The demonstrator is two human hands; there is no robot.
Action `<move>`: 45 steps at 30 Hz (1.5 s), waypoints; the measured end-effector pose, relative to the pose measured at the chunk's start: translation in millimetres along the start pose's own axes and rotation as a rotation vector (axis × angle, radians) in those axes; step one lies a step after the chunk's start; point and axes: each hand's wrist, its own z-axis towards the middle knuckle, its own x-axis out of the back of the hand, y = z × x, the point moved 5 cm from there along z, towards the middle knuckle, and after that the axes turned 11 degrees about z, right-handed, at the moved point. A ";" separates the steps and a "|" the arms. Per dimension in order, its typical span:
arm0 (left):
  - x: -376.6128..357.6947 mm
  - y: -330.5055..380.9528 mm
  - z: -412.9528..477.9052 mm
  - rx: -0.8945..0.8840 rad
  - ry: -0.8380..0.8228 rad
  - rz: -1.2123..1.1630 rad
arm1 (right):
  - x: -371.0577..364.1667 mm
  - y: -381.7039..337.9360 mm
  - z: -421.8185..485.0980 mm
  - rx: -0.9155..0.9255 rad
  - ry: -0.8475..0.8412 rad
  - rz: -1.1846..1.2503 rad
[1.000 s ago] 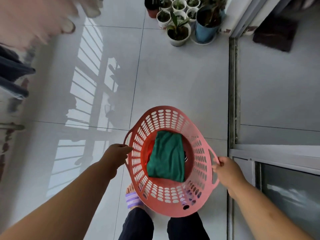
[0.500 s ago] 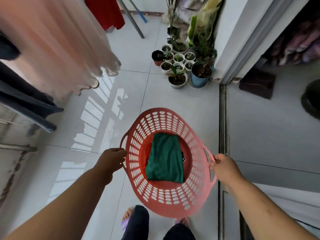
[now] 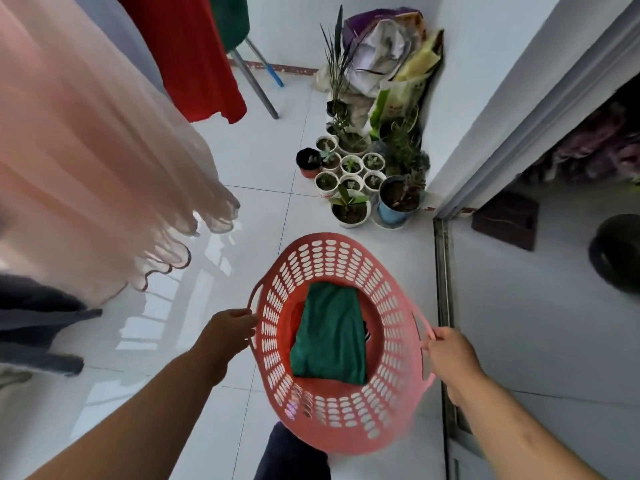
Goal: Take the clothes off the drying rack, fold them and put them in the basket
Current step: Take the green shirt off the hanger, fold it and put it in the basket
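Observation:
I carry a pink plastic basket (image 3: 325,258) with oval holes in front of me, above the white tiled floor. My left hand (image 3: 228,332) grips its left handle and my right hand (image 3: 450,355) grips its right handle. A folded green garment (image 3: 330,336) lies in the bottom on top of something red. To the left hang a pale pink pleated dress (image 3: 90,161), a red garment (image 3: 194,53), a green one (image 3: 230,19) and dark grey clothes (image 3: 31,323) on the drying rack, whose grey leg (image 3: 254,84) shows.
Several potted plants (image 3: 360,174) and bags stand in the corner ahead. A white wall and a sliding door track (image 3: 441,271) run along the right, with a dark mat (image 3: 505,220) and a dark round object (image 3: 616,254) beyond. My dark trouser leg (image 3: 294,455) is below the basket.
The view has lifted and moved forward with the basket. The hanging clothes, rack leg and corner bags have come into sight. Both hands keep hold of the handles.

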 end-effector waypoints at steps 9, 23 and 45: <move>15.5 55.4 84.1 -0.019 -0.087 0.025 | -50.8 -39.3 76.6 -0.015 0.003 -0.061; -28.3 47.5 187.1 0.152 -0.109 -0.109 | -96.4 -35.6 184.3 -0.056 -0.191 -0.132; 15.0 153.7 73.8 -0.056 0.070 0.150 | -68.0 -122.2 136.0 -0.032 -0.368 -0.082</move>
